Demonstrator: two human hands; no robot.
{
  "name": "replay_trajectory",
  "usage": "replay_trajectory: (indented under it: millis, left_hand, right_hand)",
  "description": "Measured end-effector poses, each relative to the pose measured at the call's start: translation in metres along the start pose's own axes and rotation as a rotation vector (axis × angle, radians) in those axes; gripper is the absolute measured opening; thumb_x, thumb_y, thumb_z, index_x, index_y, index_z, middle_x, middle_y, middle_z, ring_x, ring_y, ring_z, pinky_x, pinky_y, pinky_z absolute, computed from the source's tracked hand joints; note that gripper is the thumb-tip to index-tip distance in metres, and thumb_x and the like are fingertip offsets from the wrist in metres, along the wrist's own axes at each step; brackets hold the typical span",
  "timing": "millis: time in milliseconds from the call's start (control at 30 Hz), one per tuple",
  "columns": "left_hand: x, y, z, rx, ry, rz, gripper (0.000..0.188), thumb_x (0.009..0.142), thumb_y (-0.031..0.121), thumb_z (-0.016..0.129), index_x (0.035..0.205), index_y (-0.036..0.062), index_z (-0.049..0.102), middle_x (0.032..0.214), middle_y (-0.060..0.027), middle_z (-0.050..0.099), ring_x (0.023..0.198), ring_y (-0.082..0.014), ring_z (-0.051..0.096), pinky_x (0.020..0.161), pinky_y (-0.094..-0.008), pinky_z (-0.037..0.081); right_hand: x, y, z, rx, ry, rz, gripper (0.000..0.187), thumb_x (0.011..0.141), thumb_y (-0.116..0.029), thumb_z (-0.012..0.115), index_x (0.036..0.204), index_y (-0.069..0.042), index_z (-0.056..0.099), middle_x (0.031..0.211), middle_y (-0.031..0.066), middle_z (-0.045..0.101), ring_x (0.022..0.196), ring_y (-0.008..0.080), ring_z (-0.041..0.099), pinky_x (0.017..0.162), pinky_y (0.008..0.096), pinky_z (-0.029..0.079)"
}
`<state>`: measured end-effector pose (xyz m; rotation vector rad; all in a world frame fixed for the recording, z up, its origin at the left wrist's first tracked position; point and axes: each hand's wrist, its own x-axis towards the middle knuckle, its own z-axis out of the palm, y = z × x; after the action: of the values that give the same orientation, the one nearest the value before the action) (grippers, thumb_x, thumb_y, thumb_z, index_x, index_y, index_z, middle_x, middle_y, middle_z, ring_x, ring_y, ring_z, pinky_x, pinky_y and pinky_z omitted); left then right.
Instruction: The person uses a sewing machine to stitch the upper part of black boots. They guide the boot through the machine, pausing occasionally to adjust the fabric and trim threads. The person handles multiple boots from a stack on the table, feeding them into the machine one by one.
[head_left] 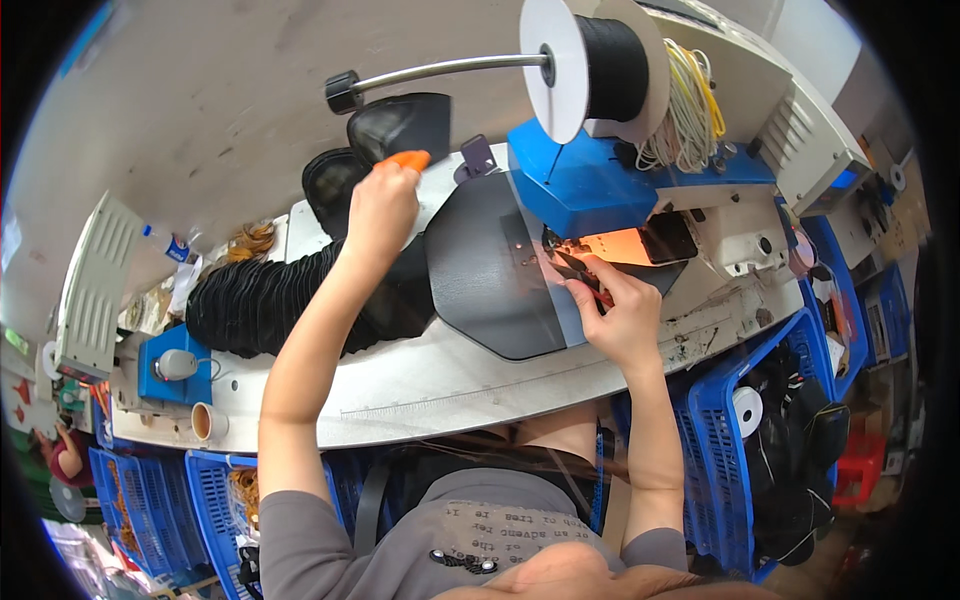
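Observation:
Raised above the far side of the work table (420, 395), my left hand (383, 212) is closed round a bright orange object (408, 160); its kind cannot be made out. My right hand (622, 312) pinches small thread snips (573, 264) with dark blades and a bit of red, close under the head of a blue sewing machine (580, 180). Beneath lies a black eight-sided panel (480, 270), flat on the table, partly under the machine head. An orange-lit patch (612, 246) shows beside the snips, near a dark phone-like slab (668, 238).
A long row of black stacked pieces (270, 305) fills the table's left. Behind stand black curved pieces (400, 130). Overhead hangs a large black thread spool (612, 70) on a metal rod. Blue crates (715, 450) line the near right edge; a cup (208, 422) sits at left.

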<state>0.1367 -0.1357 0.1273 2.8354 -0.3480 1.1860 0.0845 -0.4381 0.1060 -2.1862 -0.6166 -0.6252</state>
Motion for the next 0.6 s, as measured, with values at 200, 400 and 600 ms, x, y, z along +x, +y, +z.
replay_trajectory:
  millis: [200,400,600]
  left_hand:
    - [-0.026,0.103,-0.048,-0.094,-0.400,0.287,0.026,0.085,0.025,0.066,0.092,0.0005,0.070,0.087,-0.0111,0.062,0.081,-0.0257,0.058,0.073,-0.0351,0.050]
    - [-0.034,0.106,-0.048,-0.288,-0.408,0.418,0.040,0.087,0.028,0.063,0.112,-0.0025,0.066,0.107,-0.0169,0.062,0.093,-0.0335,0.055,0.086,-0.0410,0.043]
    - [-0.036,0.107,-0.038,-0.366,-0.428,0.377,0.039,0.088,0.025,0.063,0.120,0.0025,0.064,0.124,-0.0138,0.061,0.107,-0.0291,0.056,0.092,-0.0412,0.041]
  right_hand:
    - [-0.005,0.003,-0.008,0.176,0.012,0.085,0.015,0.084,-0.010,0.070,0.098,-0.004,0.067,0.070,0.0119,0.067,0.058,0.0277,0.065,0.054,0.0313,0.050]
    - [-0.003,-0.001,-0.020,-0.004,-0.033,-0.017,0.021,0.079,-0.001,0.063,0.100,-0.003,0.065,0.086,0.0128,0.066,0.078,0.0318,0.064,0.068,0.0398,0.051]
    - [-0.002,0.003,-0.010,-0.094,-0.197,0.017,0.031,0.070,-0.008,0.066,0.100,-0.004,0.067,0.090,0.0116,0.065,0.090,0.0313,0.061,0.078,0.0428,0.049]
